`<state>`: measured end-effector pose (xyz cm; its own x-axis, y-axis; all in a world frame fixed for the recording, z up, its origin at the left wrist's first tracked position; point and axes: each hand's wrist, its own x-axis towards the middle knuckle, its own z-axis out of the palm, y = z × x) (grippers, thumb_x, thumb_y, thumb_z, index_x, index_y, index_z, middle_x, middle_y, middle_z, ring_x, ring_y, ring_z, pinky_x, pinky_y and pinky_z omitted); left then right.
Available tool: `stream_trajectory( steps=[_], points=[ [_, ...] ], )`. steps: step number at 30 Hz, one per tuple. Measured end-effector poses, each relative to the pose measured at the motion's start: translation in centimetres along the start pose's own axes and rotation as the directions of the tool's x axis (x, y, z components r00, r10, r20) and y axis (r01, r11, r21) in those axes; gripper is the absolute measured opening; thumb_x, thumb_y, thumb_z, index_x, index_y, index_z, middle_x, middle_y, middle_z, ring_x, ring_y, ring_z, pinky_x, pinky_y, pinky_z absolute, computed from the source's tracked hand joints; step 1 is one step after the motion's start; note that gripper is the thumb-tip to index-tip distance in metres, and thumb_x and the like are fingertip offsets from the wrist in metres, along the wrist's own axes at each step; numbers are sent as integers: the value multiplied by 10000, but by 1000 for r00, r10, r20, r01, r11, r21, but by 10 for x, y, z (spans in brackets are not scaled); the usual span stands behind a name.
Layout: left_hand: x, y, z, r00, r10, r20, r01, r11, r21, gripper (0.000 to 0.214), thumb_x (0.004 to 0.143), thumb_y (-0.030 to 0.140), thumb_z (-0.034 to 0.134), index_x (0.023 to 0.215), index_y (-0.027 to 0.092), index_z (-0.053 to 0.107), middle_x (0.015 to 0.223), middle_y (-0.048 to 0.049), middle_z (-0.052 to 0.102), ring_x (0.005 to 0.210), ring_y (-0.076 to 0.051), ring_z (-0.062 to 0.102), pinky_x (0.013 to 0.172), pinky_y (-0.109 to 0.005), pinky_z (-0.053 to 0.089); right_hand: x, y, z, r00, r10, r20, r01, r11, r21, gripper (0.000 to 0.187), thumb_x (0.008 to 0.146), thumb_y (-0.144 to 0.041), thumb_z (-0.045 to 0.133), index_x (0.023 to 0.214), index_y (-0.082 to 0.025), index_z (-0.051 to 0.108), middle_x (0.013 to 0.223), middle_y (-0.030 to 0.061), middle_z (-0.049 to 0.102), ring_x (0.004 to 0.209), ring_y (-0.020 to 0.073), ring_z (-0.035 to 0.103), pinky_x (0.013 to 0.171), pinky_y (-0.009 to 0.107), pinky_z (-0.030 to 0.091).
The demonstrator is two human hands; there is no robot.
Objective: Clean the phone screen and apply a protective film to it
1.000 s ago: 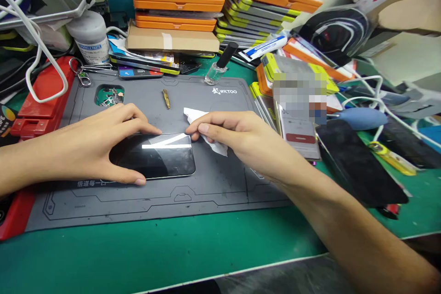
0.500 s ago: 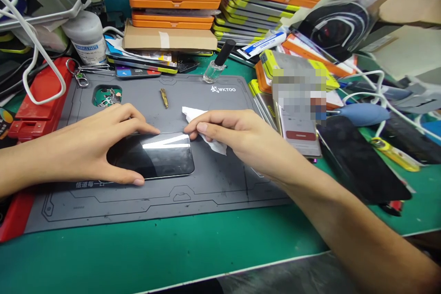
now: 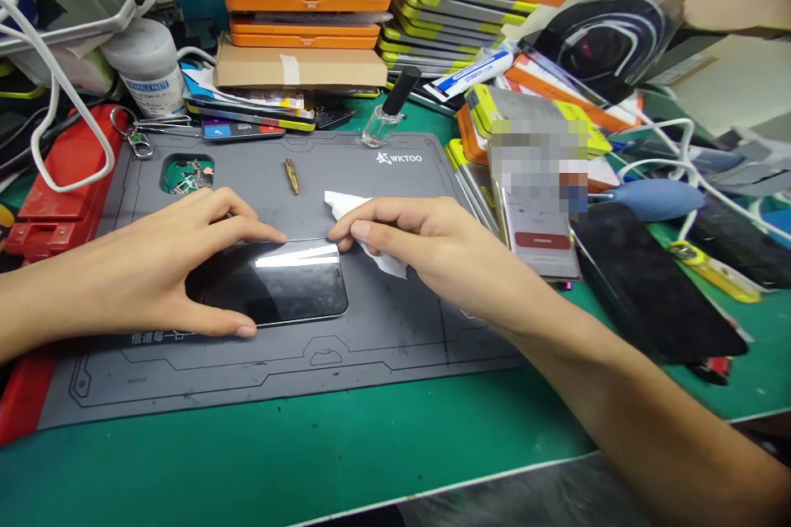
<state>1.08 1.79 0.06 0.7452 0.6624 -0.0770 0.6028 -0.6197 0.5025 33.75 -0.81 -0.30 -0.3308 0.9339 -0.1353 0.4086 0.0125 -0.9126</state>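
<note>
A black phone lies screen up on the grey work mat. My left hand spans its left end, thumb on the near edge and fingers on the far edge, gripping it. My right hand is closed on a crumpled white wipe. Its fingertips press at the phone's upper right corner.
On the mat's far side are a small brass bit and a glass bottle with a black cap. Stacks of orange and yellow boxes fill the back. Phones, cables and a blue blower crowd the right. A red case lies at left.
Both hands and the phone keep their hold and place. The view has shifted a little, nothing else visibly changed.
</note>
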Motion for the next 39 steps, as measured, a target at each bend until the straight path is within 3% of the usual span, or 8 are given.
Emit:
stream_trajectory(
  steps=[20, 33, 39],
  points=[
    [-2, 0, 1, 1000, -3, -2, 3, 1000, 6, 764, 916, 836, 802, 1528, 386, 722, 1416, -74, 711, 1235, -335, 692, 1119, -451, 577, -3, -10, 1, 1000, 23, -7, -24, 994, -106, 402, 1031, -626, 779, 1010, -238, 882, 793, 12, 717, 717, 184, 577, 696, 353, 466],
    [-2, -1, 2, 999, 30, -18, -30, 999, 21, 734, 949, 827, 788, 1533, 391, 706, 1397, -74, 713, 1216, -312, 702, 1104, -438, 584, -2, -6, 1, 1000, -15, -1, 14, 990, -141, 305, 1066, -528, 754, 1011, -258, 884, 842, 8, 769, 696, 175, 593, 668, 346, 469],
    [-3, -1, 3, 999, 45, -28, -44, 999, 28, 737, 953, 844, 780, 1536, 400, 704, 1390, -72, 712, 1209, -309, 714, 1078, -430, 607, -2, -5, 0, 1000, -28, -5, 28, 991, -128, 325, 1070, -526, 745, 1007, -240, 884, 892, 29, 817, 753, 192, 663, 729, 356, 528]
  ],
)
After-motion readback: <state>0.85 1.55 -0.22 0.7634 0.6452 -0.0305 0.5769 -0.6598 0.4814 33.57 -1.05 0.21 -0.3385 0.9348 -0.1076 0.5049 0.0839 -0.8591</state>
